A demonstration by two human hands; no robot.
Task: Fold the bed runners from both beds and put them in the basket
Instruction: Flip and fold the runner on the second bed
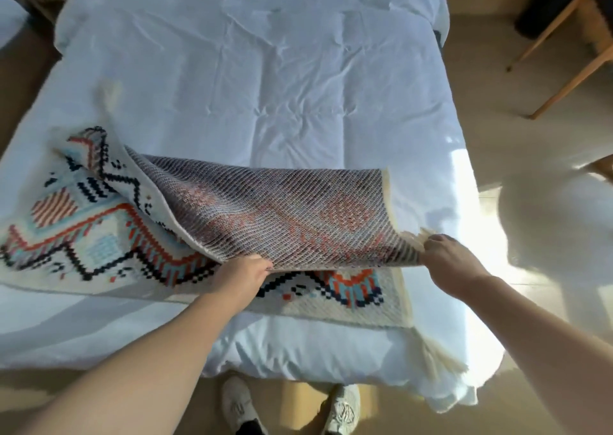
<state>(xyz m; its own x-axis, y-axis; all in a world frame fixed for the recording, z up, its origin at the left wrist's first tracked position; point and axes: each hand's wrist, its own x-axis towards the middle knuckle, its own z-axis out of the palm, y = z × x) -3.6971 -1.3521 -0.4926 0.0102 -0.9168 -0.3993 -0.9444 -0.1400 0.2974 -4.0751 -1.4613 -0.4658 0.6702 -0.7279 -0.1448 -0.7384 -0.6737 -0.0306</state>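
The near edge of the bed runner [288, 215] is pinched in both grips, left hand [243, 277] and right hand [447, 255]. Its long axis is laid across the bed [265, 69], the unfolded remainder extending leftward, nearer the left hand.

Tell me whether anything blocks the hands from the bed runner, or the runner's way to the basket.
Nothing blocks the hands: the left hand and right hand already grip the bed runner's lifted edge over the white duvet. No basket is in view, so that path cannot be judged.
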